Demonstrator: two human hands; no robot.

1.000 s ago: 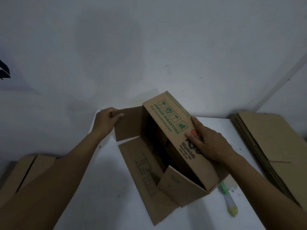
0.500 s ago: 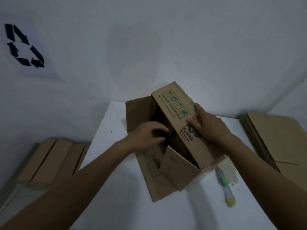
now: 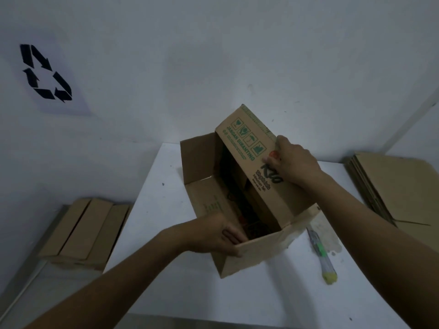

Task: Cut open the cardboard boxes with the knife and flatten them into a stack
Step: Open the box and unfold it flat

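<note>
A brown cardboard box (image 3: 240, 148) with green print stands opened on the white table (image 3: 152, 210), its flaps spread. My left hand (image 3: 218, 233) grips the near end flap at its upper corner, fingers curled over the edge. My right hand (image 3: 292, 162) holds the far edge of the printed long panel, thumb on the printed face. A knife (image 3: 322, 255) with a green and yellow handle lies on the table to the right of the box, untouched.
A stack of flattened cardboard (image 3: 399, 186) lies at the right on the table's far side. More folded boxes (image 3: 88, 231) sit low at the left beside the table. A wall with a recycling sign (image 3: 45, 72) stands close behind.
My left hand left the far end flap, passed over the box interior and now grips the near end flap, which has risen. My right hand slid up the printed panel.
</note>
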